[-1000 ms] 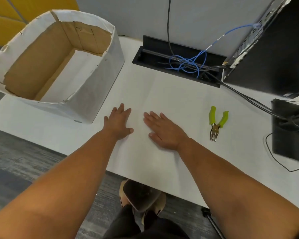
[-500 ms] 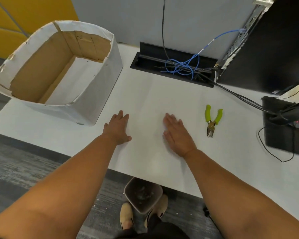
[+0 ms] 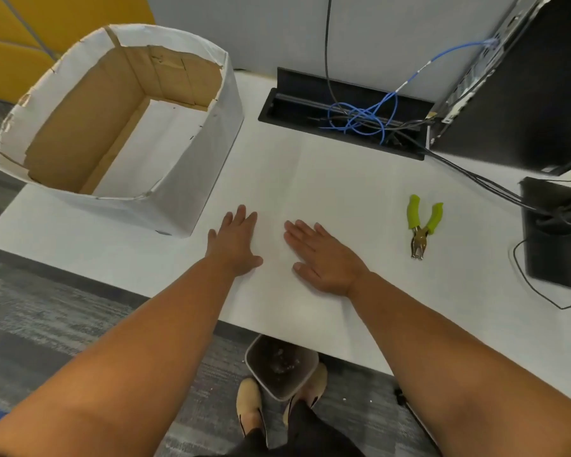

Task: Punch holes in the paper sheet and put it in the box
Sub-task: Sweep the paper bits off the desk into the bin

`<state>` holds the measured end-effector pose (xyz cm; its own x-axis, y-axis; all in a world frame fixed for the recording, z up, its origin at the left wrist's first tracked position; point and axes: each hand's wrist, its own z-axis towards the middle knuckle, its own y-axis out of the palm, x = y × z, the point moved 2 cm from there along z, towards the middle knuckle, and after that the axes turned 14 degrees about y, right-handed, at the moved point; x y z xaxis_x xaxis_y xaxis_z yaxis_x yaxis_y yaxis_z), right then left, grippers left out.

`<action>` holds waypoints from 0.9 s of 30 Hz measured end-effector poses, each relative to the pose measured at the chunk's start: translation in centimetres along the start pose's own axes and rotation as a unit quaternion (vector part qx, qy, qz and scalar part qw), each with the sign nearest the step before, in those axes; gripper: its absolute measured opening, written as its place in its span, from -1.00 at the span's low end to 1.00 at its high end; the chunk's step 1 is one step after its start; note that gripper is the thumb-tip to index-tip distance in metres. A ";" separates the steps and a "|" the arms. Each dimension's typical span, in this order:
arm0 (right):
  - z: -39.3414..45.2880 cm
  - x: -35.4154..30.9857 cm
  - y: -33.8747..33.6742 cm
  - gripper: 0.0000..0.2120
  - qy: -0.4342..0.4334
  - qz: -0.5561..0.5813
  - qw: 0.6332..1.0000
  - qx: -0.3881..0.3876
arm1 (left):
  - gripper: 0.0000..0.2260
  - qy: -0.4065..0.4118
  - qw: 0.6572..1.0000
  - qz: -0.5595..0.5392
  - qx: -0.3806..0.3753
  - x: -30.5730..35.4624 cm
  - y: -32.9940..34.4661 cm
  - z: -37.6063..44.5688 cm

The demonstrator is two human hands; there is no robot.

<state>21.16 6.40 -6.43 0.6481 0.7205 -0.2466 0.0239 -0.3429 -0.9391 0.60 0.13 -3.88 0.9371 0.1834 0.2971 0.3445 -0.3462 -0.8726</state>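
Observation:
A white paper sheet (image 3: pixel 310 186) lies flat on the white table (image 3: pixel 80 239); its edges are faint against the tabletop. My left hand (image 3: pixel 234 242) and my right hand (image 3: pixel 323 258) both rest palm down on the sheet, fingers spread, holding nothing. The hole punch pliers (image 3: pixel 421 225), with lime green handles, lie on the table to the right of my right hand, untouched. The open cardboard box (image 3: pixel 198 153), wrapped in white paper, stands at the back left, just beyond my left hand.
A black cable tray (image 3: pixel 297 107) with blue and black cables (image 3: pixel 363 117) sits at the table's back. A black computer case (image 3: pixel 524 94) and a black device (image 3: pixel 554 232) stand on the right. A small bin (image 3: pixel 281 367) is on the floor under the front edge.
My right hand slid right toward the pliers across the sheet, then came back left toward my left hand. My left hand stayed in place. The camera view shifted slightly.

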 end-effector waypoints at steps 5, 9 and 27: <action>-3.2 -1.7 1.0 -0.33 -0.004 -0.018 1.000 -0.024 | -0.13 0.004 1.000 -0.001 0.001 0.5 -0.1 -0.3; -5.3 -2.8 2.0 -0.34 0.002 -0.020 0.999 -0.026 | -0.20 0.013 1.000 -0.001 0.004 0.7 0.1 -0.9; -12.6 -1.5 4.0 -0.42 0.348 0.120 0.926 0.080 | -0.36 0.062 0.997 0.020 0.047 1.9 3.6 -5.4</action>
<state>29.87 -3.63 -6.77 0.9555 0.0534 -0.2900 -0.2603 -0.3093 -0.9146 3.92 -5.73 -4.42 0.9520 0.0535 0.3015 0.3047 -0.2625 -0.9155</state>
